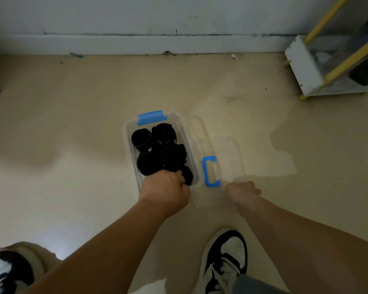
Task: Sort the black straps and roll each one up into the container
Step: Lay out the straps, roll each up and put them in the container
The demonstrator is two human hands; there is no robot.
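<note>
Left hand (165, 187): fingers curled tight, clamped on the nearest roll (188, 176) at the near end of the container (129, 145). Tucking it in, I reckon. Right hand (242, 190): fingers blurred, can't tell if they grip. It's at the near edge of the clear lid (232, 153), lying flat on the floor (72, 124) just right of the container. Approx five rolled straps (164, 132) packed inside, touching each other, no loose strap in sight. So rolling looks abt done, lid prob next. Container's long axis runs away from the person twd the wall (115, 18), blue latch (150, 117) at the far end, leaning slightly left.
</note>
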